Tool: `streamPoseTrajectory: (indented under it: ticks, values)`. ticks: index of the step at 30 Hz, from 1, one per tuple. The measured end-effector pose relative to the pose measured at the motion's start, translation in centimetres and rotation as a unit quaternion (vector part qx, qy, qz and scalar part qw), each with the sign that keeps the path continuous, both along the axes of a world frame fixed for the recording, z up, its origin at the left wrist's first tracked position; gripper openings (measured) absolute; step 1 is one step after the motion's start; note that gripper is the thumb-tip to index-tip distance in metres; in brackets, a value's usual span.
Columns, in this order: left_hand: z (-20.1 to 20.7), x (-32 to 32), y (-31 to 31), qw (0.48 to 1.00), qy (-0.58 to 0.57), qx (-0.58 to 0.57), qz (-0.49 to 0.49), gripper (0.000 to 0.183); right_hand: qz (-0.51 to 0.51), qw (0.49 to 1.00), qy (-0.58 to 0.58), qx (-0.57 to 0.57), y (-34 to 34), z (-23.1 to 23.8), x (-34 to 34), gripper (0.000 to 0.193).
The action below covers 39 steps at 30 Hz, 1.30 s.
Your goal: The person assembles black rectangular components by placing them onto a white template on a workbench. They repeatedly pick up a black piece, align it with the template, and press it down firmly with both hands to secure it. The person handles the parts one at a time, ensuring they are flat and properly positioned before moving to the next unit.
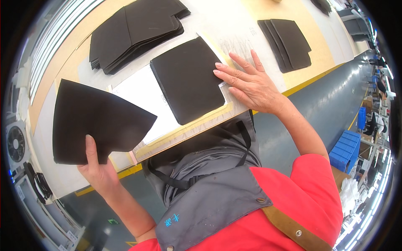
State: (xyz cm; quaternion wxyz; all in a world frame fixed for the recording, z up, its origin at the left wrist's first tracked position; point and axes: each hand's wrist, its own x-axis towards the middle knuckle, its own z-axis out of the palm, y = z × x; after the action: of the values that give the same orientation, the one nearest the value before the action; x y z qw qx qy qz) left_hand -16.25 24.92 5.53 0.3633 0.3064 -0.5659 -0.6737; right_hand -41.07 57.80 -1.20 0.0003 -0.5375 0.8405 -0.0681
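Observation:
My left hand (98, 169) grips a flat black cut panel (92, 121) by its lower edge, the thumb lying on top. The panel is held over the left part of the table, and its notched corner faces me. Before me another black panel (188, 79), seemingly a small stack, lies on a white sheet (136, 98) inside a low frame with yellow tape strips (188, 125). My right hand (251, 81) has its fingers stretched and spread, the fingertips at the right edge of this panel. Nothing is held in it.
A thick stack of black panels (134, 33) lies at the far left of the table, and a smaller fanned stack (289, 44) at the right. A yellow strip (312, 79) runs along the table's front edge. On the floor to the right stand blue crates (345, 148); at the far left is a fan (16, 140).

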Motion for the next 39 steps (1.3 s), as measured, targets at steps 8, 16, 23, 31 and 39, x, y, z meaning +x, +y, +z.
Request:
streamPoseTrajectory:
  ticks: [8, 16, 23, 31, 39]
  values:
    - [-0.4, 0.2, -0.3, 1.000, -0.011, 0.004, -0.008, 0.036, -0.009, 1.000, 0.006, 0.009, -0.1, 0.7, 0.2, 0.053]
    - [-0.1, 0.1, -0.3, 1.000, 0.005, 0.002, -0.024, 0.035, -0.011, 1.000, 0.016, 0.007, -2.6, 0.8, -1.3, 0.056]
    - [-0.3, 0.3, -0.4, 1.000, 0.010, 0.005, -0.016, 0.033, -0.003, 1.000, 0.021, 0.014, -3.1, -0.1, -1.8, 0.056]
    - [-0.1, 0.2, -0.4, 1.000, 0.005, 0.008, -0.011, 0.034, -0.008, 1.000, 0.014, 0.003, -3.0, -0.4, -1.8, 0.055]
    - [-0.2, 0.1, -0.5, 1.000, 0.006, 0.006, -0.014, 0.035, -0.013, 1.000, 0.007, 0.007, -3.6, 0.6, -2.8, 0.053]
